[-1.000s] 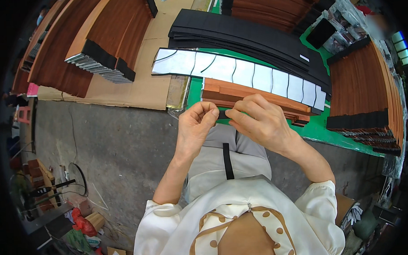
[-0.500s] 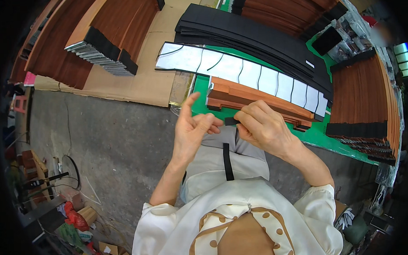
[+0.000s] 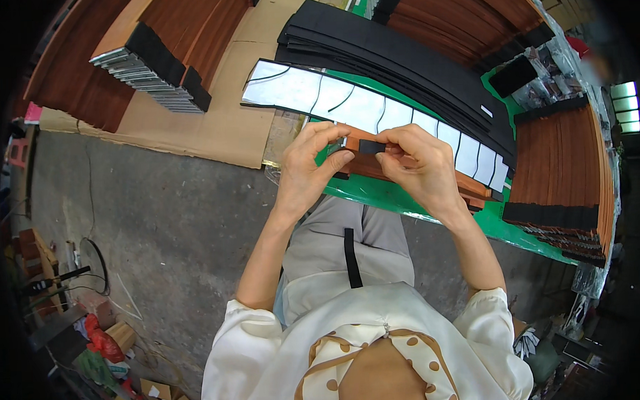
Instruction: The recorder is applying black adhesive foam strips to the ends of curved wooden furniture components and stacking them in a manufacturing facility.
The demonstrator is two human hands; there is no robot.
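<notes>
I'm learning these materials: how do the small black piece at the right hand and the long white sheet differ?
The black piece is plain; the white sheet has dark curved lines. The black piece is short; the white sheet far longer. The right hand pinches the black piece; the white sheet lies beyond.

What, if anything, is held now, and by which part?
The right hand pinches a small black strip by its right end; whether the left hand grips the brown board cannot be told.
</notes>
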